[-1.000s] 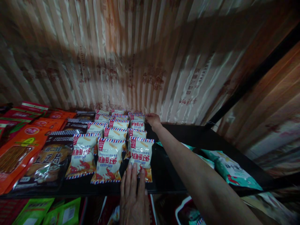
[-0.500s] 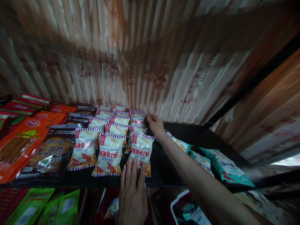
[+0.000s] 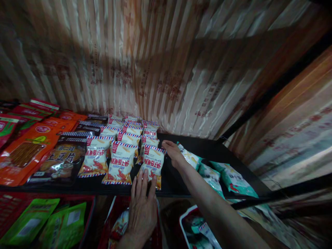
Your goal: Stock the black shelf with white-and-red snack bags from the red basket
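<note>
The front right squid-and-shrimp snack bag [image 3: 152, 160] stands tilted back in its row, its lower edge just short of the front edge of the black shelf [image 3: 173, 181]. The left hand [image 3: 144, 205] comes up over that edge, palm down, fingers outstretched and gripping nothing, their tips against the lower part of the bag. The right hand [image 3: 172, 152] is beside the bag's upper right corner, fingers slightly bent (whether they touch or hold anything, I cannot tell). Leftward there is little room: matching white bags [image 3: 120, 162] crowd close, then brown potato-chip bags [image 3: 64, 154]. Rightward a strip of shelf lies between the bag and the teal snack bags [image 3: 234, 178], with the right forearm crossing it. Behind the teal bags, more black shelf runs to the striped wall covering [image 3: 160, 69] and the slanting black post [image 3: 277, 89]. Below the front edge shows a white-rimmed basket [image 3: 182, 223]
</note>
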{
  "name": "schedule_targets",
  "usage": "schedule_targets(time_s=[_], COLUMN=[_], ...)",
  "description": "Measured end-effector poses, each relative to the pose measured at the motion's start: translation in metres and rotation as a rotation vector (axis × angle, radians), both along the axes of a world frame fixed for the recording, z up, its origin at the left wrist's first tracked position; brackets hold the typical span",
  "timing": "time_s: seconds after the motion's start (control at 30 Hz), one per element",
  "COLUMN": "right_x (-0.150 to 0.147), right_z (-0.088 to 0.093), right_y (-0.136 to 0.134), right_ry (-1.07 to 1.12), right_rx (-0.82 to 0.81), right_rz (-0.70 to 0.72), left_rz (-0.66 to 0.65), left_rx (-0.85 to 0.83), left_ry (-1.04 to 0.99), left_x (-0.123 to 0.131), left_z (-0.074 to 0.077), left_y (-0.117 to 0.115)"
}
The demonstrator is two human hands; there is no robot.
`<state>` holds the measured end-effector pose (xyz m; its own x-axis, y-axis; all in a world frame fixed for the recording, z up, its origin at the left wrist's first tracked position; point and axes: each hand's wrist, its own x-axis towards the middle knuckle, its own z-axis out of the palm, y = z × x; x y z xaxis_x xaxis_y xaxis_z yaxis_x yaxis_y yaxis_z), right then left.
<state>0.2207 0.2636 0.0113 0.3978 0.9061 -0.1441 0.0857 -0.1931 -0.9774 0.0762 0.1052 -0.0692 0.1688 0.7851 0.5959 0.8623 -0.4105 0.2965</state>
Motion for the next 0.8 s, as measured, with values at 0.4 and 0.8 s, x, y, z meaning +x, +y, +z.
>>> schedule_targets(time_s=[0.4,0.8], right_x=[0.0,0.004], right_z=[-0.001,0.021], right_y=[0.039,0.055], right_ry=[0.107,-0.028], right_rx=[-0.151,-0.027], right_rz=[0.099,0.088], left_rz=[-0.007,0.031], left_rx=[-0.003,-0.037], left_ry=[-0.005,-0.026], left_x=[0.004,0.006], left_z=[0.0,0.01], left_y=[0.004,0.014])
